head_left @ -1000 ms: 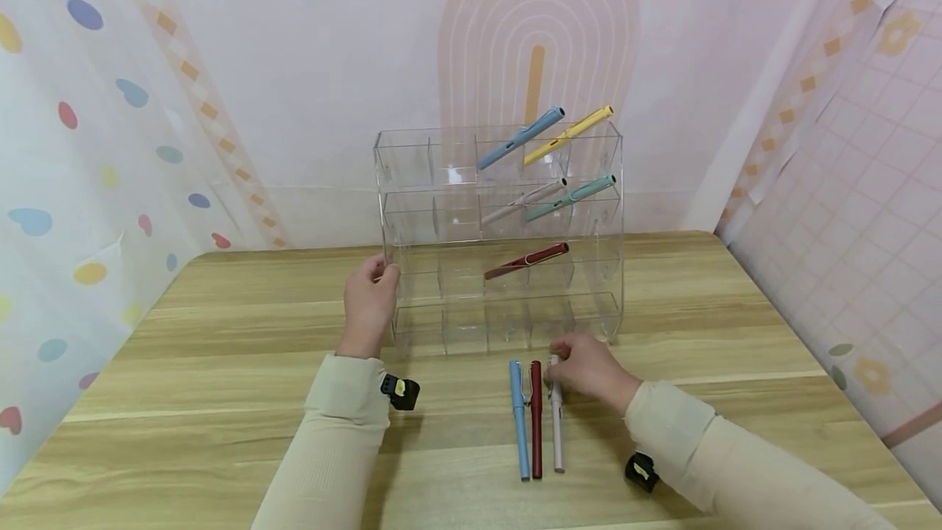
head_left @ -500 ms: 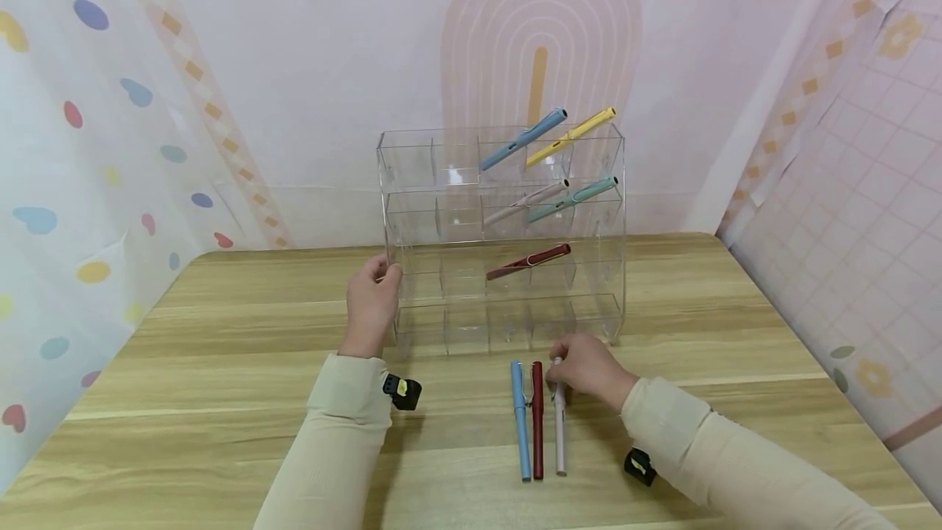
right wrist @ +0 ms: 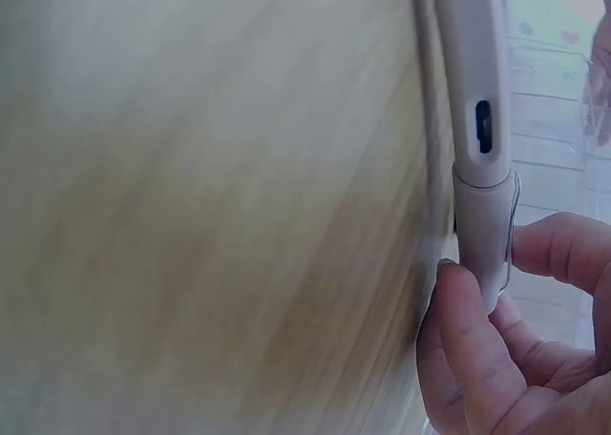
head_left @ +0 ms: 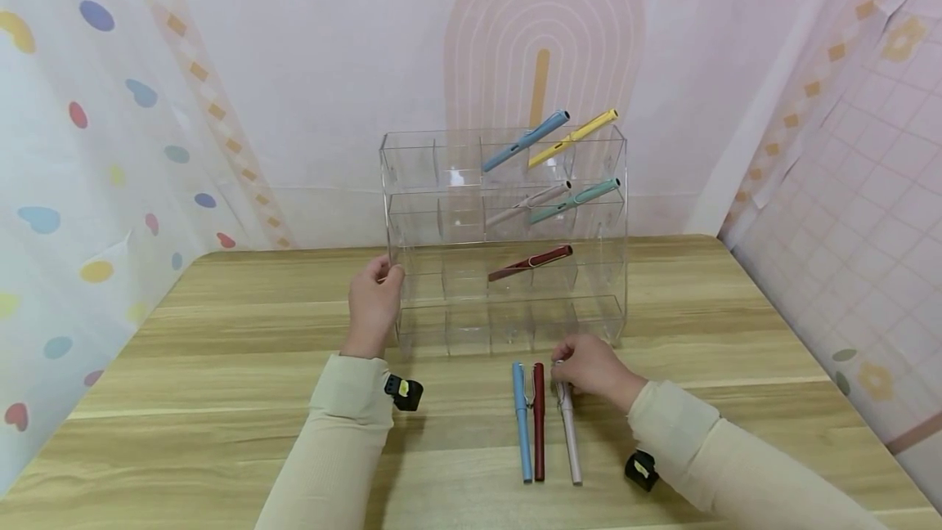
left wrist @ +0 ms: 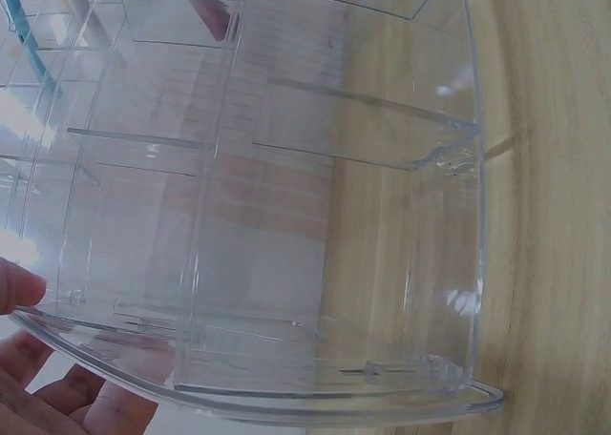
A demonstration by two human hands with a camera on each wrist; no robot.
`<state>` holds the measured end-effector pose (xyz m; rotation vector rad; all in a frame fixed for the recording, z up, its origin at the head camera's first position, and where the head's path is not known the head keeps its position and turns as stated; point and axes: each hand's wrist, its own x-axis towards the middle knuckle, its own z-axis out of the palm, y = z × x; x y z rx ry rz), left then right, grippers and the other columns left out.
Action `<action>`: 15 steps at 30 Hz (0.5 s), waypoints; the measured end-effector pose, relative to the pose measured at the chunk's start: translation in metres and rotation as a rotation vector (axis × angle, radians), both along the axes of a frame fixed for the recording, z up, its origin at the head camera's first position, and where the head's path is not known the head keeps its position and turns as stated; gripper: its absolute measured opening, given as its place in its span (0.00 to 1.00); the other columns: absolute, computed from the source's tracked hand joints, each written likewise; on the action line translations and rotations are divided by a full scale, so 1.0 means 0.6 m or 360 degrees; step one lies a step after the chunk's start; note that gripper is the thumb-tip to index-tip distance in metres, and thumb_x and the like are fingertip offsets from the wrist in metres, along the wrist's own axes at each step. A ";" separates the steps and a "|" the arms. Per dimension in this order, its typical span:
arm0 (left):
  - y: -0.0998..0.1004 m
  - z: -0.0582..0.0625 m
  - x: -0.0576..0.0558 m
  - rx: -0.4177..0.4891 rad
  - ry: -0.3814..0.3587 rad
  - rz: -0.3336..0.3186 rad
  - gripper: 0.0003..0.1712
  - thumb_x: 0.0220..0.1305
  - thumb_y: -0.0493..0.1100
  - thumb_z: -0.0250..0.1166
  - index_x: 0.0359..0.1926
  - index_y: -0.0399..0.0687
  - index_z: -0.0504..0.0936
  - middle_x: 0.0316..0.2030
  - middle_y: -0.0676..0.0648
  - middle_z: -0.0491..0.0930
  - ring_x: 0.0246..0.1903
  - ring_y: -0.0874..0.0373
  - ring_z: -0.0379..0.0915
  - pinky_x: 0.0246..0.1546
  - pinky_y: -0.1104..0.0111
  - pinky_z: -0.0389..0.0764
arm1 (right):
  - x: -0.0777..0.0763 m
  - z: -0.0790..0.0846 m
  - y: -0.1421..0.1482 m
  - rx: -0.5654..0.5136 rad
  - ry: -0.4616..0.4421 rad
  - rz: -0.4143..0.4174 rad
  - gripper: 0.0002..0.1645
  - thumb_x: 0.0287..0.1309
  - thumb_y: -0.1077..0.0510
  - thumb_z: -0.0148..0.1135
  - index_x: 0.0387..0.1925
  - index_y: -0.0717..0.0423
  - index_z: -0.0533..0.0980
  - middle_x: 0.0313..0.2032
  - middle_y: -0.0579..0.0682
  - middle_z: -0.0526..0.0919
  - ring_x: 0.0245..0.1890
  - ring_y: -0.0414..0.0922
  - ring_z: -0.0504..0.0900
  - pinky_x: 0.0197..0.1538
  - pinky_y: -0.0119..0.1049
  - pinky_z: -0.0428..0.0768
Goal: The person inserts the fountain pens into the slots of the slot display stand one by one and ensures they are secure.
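A clear acrylic pen rack (head_left: 466, 334) stands upright on the table. My left hand (head_left: 375, 307) grips its left side panel, thumb (left wrist: 21, 287) on one face and fingers behind the edge in the left wrist view. In front of the rack, my right hand (head_left: 598, 368) pinches a pale pink pen (head_left: 571, 436) at its capped end. The right wrist view shows thumb and fingers around the cap (right wrist: 482, 230) and its wire clip. Left of that pen, a dark red pen (head_left: 540, 428) and a light blue pen (head_left: 522, 428) lie side by side, clips facing each other.
Slanting out of the rack's compartments are a blue pen (head_left: 526, 141), a yellow pen (head_left: 572, 139), another pale pink pen (head_left: 528, 204), a teal pen (head_left: 576, 201) and a dark red pen (head_left: 530, 263). Patterned curtains (head_left: 331, 64) close off the wood table (head_left: 221, 399) at back and sides.
The pale pink pen's far-from-hand end has swung right, widening its gap from the dark red pen. My right hand stays at its cap; my left hand keeps its hold on the rack.
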<state>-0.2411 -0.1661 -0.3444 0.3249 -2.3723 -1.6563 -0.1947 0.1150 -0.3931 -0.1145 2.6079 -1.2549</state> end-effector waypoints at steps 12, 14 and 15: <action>0.001 0.001 0.000 -0.0007 0.0006 0.0005 0.21 0.70 0.41 0.49 0.59 0.37 0.75 0.53 0.37 0.76 0.55 0.46 0.69 0.53 0.54 0.70 | 0.006 0.022 0.008 -0.0237 -0.0052 -0.0051 0.16 0.50 0.70 0.60 0.43 0.72 0.77 0.33 0.57 0.79 0.25 0.44 0.77 0.29 0.37 0.81; 0.001 0.001 0.000 -0.0014 0.0006 0.0006 0.21 0.70 0.41 0.48 0.58 0.37 0.75 0.53 0.37 0.76 0.55 0.46 0.69 0.53 0.54 0.70 | 0.007 0.026 0.010 -0.0258 -0.0051 -0.0073 0.16 0.52 0.69 0.60 0.44 0.71 0.78 0.34 0.56 0.79 0.26 0.44 0.78 0.31 0.37 0.81; 0.001 0.001 0.001 -0.0015 0.0005 0.0003 0.21 0.70 0.41 0.48 0.58 0.37 0.75 0.53 0.37 0.76 0.55 0.46 0.69 0.53 0.54 0.70 | 0.007 0.029 0.011 -0.0273 -0.0055 -0.0086 0.16 0.52 0.69 0.60 0.45 0.71 0.78 0.34 0.56 0.79 0.27 0.44 0.78 0.32 0.37 0.81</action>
